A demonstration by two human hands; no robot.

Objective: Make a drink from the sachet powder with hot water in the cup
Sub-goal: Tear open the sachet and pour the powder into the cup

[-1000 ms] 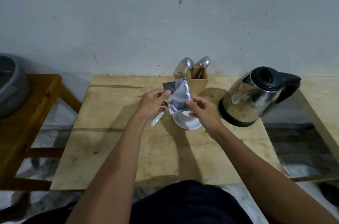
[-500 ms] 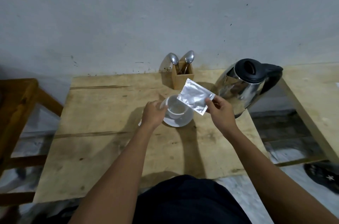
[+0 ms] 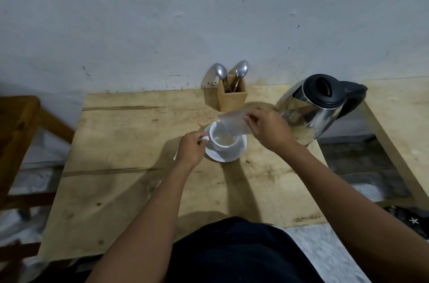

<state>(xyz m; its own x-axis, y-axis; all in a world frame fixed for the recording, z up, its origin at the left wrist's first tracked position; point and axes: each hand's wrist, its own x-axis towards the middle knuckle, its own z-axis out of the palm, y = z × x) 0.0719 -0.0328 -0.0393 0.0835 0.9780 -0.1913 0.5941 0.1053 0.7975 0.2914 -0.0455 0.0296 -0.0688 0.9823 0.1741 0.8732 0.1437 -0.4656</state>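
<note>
Sachet (image 3: 233,123) now tipped over the cup (image 3: 222,140), no longer held clear of it to the right

On the wooden table (image 3: 139,166): steel kettle (image 3: 313,108) at right, wooden holder (image 3: 231,96) with two spoons (image 3: 241,70) at the back by the wall, white cup on its saucer (image 3: 228,156) in the middle. Right hand (image 3: 269,130) raised above and just right of the cup, fingers pinching the sachet's upper end, lower corner angled down inside the rim, motion-blurred. Left hand (image 3: 191,149) low on the table, fingers curled round the cup's handle, as before. Pale powder in the cup's bottom
</note>
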